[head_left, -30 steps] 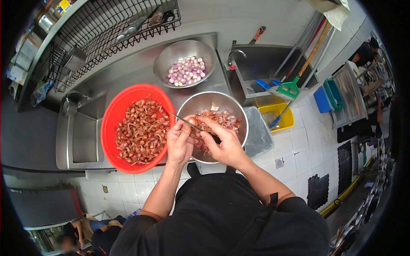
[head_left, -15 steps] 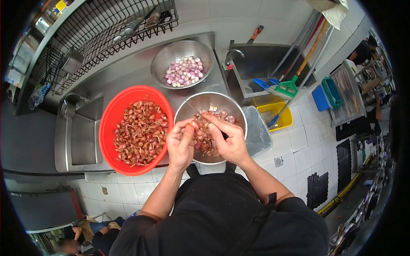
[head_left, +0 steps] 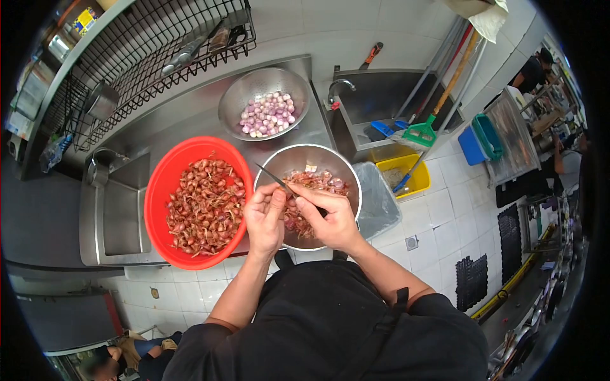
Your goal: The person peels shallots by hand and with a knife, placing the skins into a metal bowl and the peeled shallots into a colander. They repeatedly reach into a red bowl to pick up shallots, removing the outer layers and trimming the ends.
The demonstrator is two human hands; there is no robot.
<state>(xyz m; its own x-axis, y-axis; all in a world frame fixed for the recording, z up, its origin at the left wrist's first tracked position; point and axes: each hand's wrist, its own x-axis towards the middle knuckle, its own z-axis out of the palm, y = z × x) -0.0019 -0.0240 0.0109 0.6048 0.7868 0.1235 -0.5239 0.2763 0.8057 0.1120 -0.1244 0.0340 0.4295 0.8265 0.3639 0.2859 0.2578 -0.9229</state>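
Peeling step, I'd judge. My left hand [head_left: 265,219] pinches a shallot [head_left: 283,193], mostly hidden; my right hand [head_left: 335,219] grips a knife [head_left: 271,174], blade toward 10 o'clock, over the steel bowl [head_left: 318,155]. Red basin [head_left: 158,197] 9 o'clock, colander [head_left: 260,80] 11. Next calls for shallow blade, steady pinch.

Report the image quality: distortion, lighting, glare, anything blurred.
Head view: strong wide-angle bending, with black corners and the wire rack bowed; head view: fairly even light, pale reflections on the steel bowl; head view: the knife reads clearly, but a person's head at lower left is blurred.
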